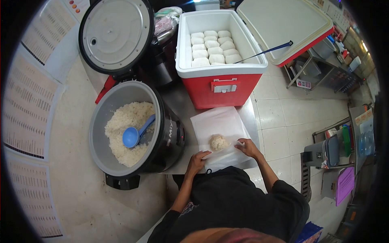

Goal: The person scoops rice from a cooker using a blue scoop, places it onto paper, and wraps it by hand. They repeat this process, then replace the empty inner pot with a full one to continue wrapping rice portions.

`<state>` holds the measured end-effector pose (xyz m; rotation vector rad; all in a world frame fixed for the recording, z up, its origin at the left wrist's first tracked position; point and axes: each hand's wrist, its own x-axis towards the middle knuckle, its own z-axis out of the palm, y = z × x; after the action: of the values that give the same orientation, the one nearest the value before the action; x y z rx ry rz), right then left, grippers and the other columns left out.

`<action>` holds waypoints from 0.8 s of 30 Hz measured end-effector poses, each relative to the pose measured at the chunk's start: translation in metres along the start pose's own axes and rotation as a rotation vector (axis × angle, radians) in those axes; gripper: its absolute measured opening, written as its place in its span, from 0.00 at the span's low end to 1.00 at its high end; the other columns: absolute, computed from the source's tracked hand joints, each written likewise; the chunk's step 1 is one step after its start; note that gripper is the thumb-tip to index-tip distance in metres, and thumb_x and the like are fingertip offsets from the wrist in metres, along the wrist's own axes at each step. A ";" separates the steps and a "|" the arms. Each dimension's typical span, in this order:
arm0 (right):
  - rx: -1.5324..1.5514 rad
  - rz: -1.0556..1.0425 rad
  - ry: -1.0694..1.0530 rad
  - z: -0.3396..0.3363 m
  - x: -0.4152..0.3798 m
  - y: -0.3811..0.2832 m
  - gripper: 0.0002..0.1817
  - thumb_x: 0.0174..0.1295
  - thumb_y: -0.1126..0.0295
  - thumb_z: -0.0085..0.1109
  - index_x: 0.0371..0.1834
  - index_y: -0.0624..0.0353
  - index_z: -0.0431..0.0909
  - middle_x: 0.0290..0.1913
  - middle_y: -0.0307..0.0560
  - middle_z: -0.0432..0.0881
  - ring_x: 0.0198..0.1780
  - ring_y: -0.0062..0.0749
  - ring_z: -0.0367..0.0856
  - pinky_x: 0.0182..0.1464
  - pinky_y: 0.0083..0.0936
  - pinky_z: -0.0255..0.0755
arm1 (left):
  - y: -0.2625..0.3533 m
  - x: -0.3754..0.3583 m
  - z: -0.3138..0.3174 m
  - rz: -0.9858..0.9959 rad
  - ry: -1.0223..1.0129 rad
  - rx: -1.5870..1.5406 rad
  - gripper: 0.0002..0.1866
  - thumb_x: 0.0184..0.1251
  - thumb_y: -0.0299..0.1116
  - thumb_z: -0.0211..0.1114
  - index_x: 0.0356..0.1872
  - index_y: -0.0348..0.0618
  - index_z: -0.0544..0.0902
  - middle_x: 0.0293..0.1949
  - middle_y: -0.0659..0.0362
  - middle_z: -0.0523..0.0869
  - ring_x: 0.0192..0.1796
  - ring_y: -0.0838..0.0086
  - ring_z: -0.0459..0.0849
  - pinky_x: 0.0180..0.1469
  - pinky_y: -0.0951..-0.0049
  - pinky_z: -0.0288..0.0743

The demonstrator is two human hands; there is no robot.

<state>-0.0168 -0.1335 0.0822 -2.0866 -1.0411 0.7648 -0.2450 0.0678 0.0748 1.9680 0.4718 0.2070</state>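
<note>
A rounded mound of rice (219, 142) lies on white paper sheets (210, 119) at the counter's front edge. My left hand (197, 162) is closed on the paper's near left edge, left of the mound. On the right side, my right hand (247, 148) pinches the paper. To the left stands an open rice cooker (167, 133) holding loose rice (129, 115), with a blue scoop (131, 137) resting in it. Behind the paper is a red and white cooler (225, 91) with several white wrapped packets (211, 43) inside.
The rice cooker's raised lid (115, 30) is at the upper left. A blue-handled utensil (271, 49) leans over the cooler's right rim. The cooler's lid (287, 24) hangs open to the right. Menu sheets line the left wall; shelves and bins stand at the right.
</note>
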 end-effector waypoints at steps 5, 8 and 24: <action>0.026 -0.059 -0.007 0.001 -0.013 -0.009 0.09 0.57 0.68 0.63 0.38 0.61 0.81 0.36 0.55 0.83 0.39 0.44 0.82 0.43 0.33 0.73 | 0.000 -0.019 -0.005 0.064 -0.016 0.072 0.23 0.47 0.17 0.55 0.49 0.40 0.82 0.49 0.47 0.83 0.55 0.54 0.80 0.59 0.66 0.72; 0.017 0.064 -0.135 -0.008 -0.021 -0.015 0.12 0.57 0.66 0.64 0.40 0.61 0.81 0.36 0.58 0.83 0.41 0.45 0.82 0.43 0.34 0.72 | -0.001 -0.026 -0.006 0.025 -0.042 0.050 0.19 0.52 0.21 0.58 0.48 0.41 0.83 0.45 0.46 0.84 0.48 0.57 0.84 0.51 0.68 0.75; -0.348 -0.149 0.439 0.043 0.011 0.009 0.15 0.44 0.74 0.58 0.39 0.57 0.77 0.35 0.54 0.82 0.36 0.54 0.80 0.39 0.43 0.74 | -0.019 0.021 0.020 0.030 0.334 0.436 0.11 0.67 0.35 0.56 0.34 0.36 0.77 0.25 0.43 0.81 0.31 0.46 0.80 0.34 0.57 0.73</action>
<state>-0.0388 -0.1150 0.0476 -2.2877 -1.1156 0.0382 -0.2235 0.0667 0.0477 2.3785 0.7527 0.4908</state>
